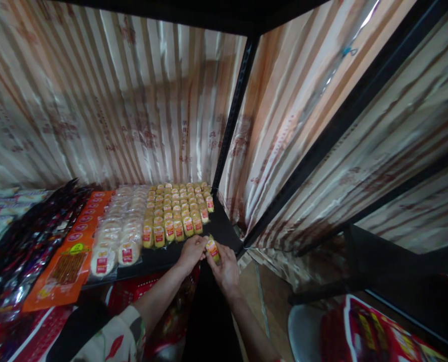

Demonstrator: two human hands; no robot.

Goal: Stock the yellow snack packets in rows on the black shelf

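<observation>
My left hand (192,252) and my right hand (226,269) meet at the front edge of a black shelf (224,229). Both pinch one small yellow packet with a red label (212,248), held just in front of the shelf's right corner. Right behind it stand several rows of the same yellow packets (179,208), upright and tightly packed. To their left lie rows of pale round packets with red labels (120,229).
An orange flat packet (68,261) and dark glossy packets (28,236) fill the shelf's left part. A black upright post (233,115) stands at the shelf's right corner. Striped cloth hangs behind. Red printed bags (363,327) lie on the floor at lower right.
</observation>
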